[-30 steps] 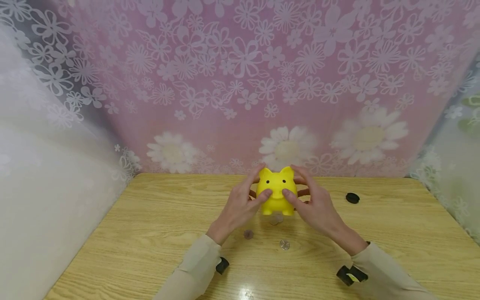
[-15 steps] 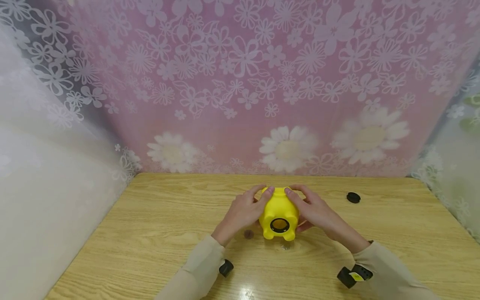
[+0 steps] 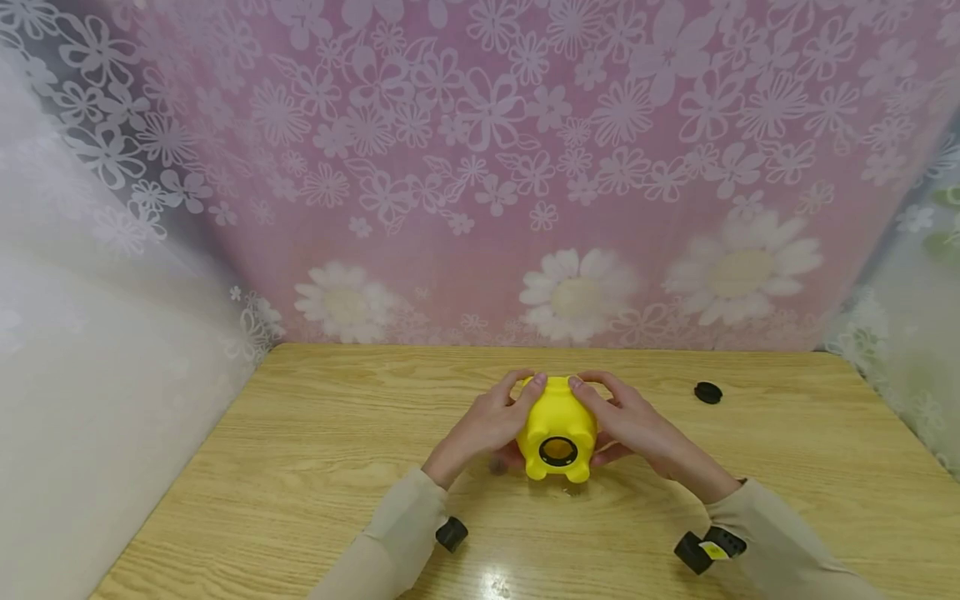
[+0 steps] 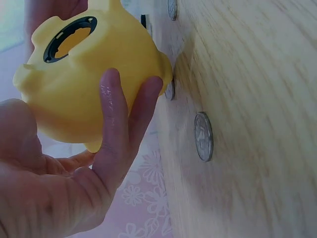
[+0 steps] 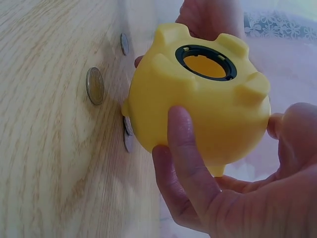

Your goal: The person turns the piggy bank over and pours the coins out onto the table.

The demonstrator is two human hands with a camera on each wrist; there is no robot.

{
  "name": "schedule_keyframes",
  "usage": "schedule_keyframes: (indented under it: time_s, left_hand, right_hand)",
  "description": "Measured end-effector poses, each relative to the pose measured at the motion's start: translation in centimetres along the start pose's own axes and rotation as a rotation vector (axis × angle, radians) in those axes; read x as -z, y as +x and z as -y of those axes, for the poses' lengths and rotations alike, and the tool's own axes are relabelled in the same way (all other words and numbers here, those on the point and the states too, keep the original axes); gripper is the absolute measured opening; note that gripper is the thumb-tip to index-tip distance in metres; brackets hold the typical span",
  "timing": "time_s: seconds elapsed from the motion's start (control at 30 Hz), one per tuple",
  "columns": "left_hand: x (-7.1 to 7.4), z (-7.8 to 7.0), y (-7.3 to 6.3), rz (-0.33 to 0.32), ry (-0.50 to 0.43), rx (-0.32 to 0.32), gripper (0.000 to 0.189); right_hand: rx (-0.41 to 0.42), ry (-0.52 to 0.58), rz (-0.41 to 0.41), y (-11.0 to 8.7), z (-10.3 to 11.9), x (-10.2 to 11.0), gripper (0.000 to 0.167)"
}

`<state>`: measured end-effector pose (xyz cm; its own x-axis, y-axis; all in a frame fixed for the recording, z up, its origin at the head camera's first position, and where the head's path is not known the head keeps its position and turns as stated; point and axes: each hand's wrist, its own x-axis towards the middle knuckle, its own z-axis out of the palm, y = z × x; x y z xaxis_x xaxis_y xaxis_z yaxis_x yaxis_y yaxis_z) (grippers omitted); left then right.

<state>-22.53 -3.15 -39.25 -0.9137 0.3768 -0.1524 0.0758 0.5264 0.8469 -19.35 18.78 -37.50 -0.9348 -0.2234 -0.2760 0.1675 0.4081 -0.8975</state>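
Note:
A yellow piggy bank (image 3: 558,414) is held between both hands above the table, tipped so its underside faces the head camera. Its round bottom hole (image 5: 204,66) has a black ring and no cover in it. My left hand (image 3: 486,421) grips one side, thumb near the snout and fingers spread along the body. On the other side my right hand (image 3: 637,425) grips it the same way. Several coins lie on the table under and around it: one coin (image 4: 203,136) shows near the left hand, another coin (image 5: 95,86) in the right wrist view.
A black round cap (image 3: 708,392) lies on the wooden table (image 3: 337,467) to the right, beyond the right hand. A pink flowered curtain (image 3: 450,208) hangs along the table's back edge. Black straps with camera mounts (image 3: 452,534) sit at the wrists.
Both hands have tipped the piggy bank, so its face turned away and its open underside came into view. It also came lower and nearer, covering coins seen earlier. The last half second shows little movement.

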Motion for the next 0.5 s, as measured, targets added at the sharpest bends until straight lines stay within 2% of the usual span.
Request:
schedule_keyframes:
  time_s: [0.27,0.5]
  left_hand:
    - [0.04,0.23,-0.18,0.024,-0.169,0.006,0.073]
    - [0.15,0.37,-0.11,0.042,-0.211,-0.006,0.071]
  right_hand:
    - [0.021,-0.006,-0.01,-0.12,0.05,-0.03,0.084]
    - [0.033,0.012,-0.001,-0.13,0.05,0.11,0.083]
